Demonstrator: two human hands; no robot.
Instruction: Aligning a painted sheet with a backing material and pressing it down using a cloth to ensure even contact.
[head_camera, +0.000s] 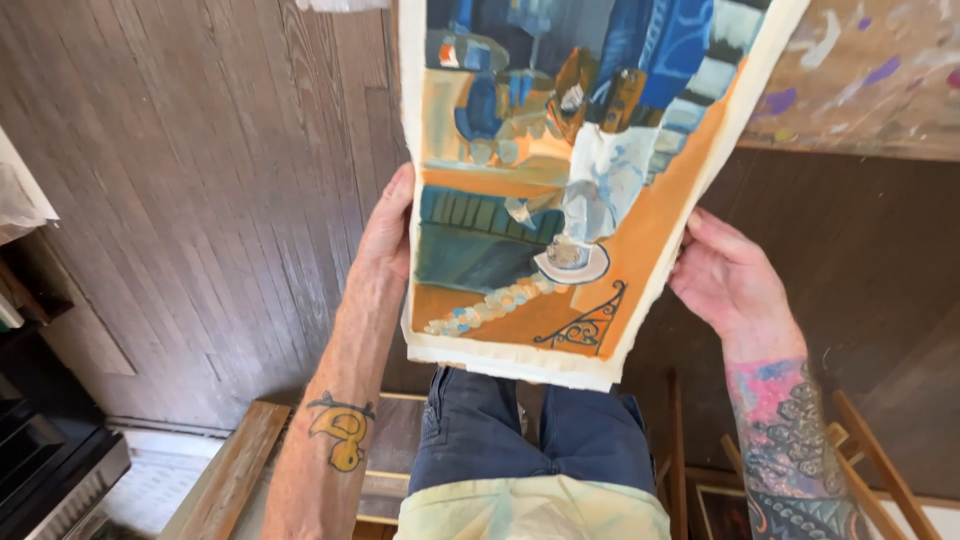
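Painting (560, 190) held up between both hands, long side running 12 to 6. Left hand (388, 235) grips edge at 9, right hand (725, 280) grips edge at 3, both equally near.

A dark brown wooden plank floor (200, 150) fills most of the view. A paint-smeared wooden board (870, 75) lies at the upper right. Pale wooden easel legs (880, 465) stand at the lower right, near a small dark framed picture (722, 512). A weathered wooden plank (232, 465) lies at the lower left, beside a black box (45, 465).
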